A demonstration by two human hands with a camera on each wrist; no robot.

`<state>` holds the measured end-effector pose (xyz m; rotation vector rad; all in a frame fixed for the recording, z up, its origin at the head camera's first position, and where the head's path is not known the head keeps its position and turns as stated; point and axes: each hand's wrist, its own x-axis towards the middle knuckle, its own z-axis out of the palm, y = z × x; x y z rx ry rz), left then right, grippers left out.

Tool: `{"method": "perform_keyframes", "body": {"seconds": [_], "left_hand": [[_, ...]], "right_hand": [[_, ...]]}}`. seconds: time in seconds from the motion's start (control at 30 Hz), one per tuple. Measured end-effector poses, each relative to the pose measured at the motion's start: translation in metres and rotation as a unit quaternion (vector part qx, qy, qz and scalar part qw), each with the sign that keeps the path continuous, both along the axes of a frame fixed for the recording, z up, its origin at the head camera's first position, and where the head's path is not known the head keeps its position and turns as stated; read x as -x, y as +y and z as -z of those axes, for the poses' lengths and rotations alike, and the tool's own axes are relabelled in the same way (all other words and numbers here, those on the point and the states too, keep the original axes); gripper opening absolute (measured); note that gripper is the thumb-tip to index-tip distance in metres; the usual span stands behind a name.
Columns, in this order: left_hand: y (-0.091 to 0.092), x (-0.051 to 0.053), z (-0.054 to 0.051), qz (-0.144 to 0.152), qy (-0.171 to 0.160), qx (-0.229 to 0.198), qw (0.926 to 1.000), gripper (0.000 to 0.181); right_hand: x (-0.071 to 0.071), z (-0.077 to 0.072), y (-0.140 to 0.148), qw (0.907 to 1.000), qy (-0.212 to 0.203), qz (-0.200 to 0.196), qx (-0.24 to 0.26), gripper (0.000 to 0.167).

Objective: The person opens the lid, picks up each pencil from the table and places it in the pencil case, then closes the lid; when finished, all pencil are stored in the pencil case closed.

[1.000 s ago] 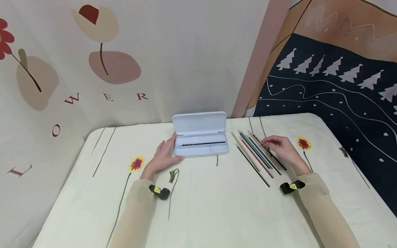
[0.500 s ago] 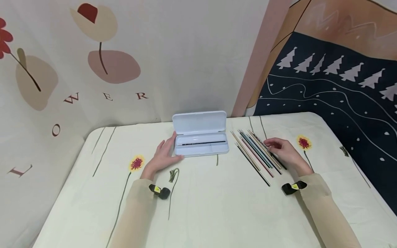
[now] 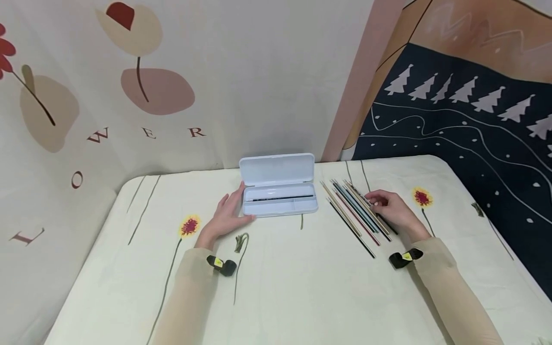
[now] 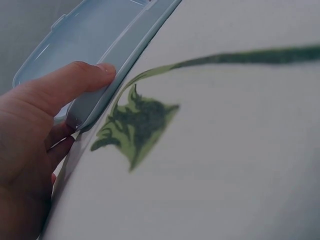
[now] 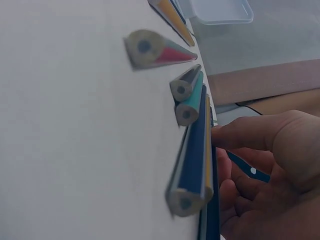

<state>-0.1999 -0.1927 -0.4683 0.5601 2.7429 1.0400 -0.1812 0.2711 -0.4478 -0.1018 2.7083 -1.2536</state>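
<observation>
— Standing open near the far edge of the table point(image 3: 302, 287), head view: a pale pencil case point(image 3: 277, 171), lid raised, one dark pencil point(image 3: 282, 198) in its long rear compartment.
— Hands?
— Left hand point(image 3: 226, 220) at the case's left end, fingers extended, thumb at the front corner. Right hand point(image 3: 392, 206) at the right edge of the loose pencils point(image 3: 354, 207), which lie side by side on the cloth, just right of the case.
— Left wrist view?
— Thumb on the case's front rim, other fingers low by its end. Printed green leaves point(image 4: 140, 120) on the cloth nearby.
— Right wrist view?
— Blunt pencil ends toward the lens: a red pencil point(image 5: 172, 53), a teal pencil point(image 5: 192, 104). Thumb touching the outer pencils, fingers curled.
— Pinching one?
— Cannot tell; contact partly hidden.
</observation>
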Motion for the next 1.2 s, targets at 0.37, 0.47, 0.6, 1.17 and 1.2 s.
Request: {"method": "perform_keyframes", "body": {"seconds": [0.37, 0.47, 0.6, 1.17, 1.2], "left_hand": [[0.0, -0.0003, -0.0003, 0.003, 0.007, -0.004, 1.0, 0.099], [0.0004, -0.0007, -0.0006, 0.007, 0.013, -0.009, 0.9998, 0.1], [0.0008, -0.0006, -0.0004, 0.011, 0.018, -0.012, 0.9997, 0.1], [-0.0002, -0.0011, -0.0008, 0.001, 0.003, 0.0, 1.0, 0.099], [0.0, -0.0014, -0.0008, 0.0, 0.002, 0.0, 1.0, 0.099]], "right_hand": [[0.0005, 0.0035, 0.0007, 0.9998, 0.014, 0.016, 0.0, 0.029], [-0.0008, 0.0028, 0.0017, 0.9997, 0.017, 0.018, 0.003, 0.03], [-0.0029, 0.0012, 0.0026, 0.9995, 0.02, 0.019, 0.014, 0.028], [-0.0064, -0.0007, 0.0011, 0.9979, 0.03, 0.015, 0.056, 0.024], [-0.0066, -0.0005, 0.0002, 0.9979, 0.03, 0.017, 0.054, 0.023]]}}
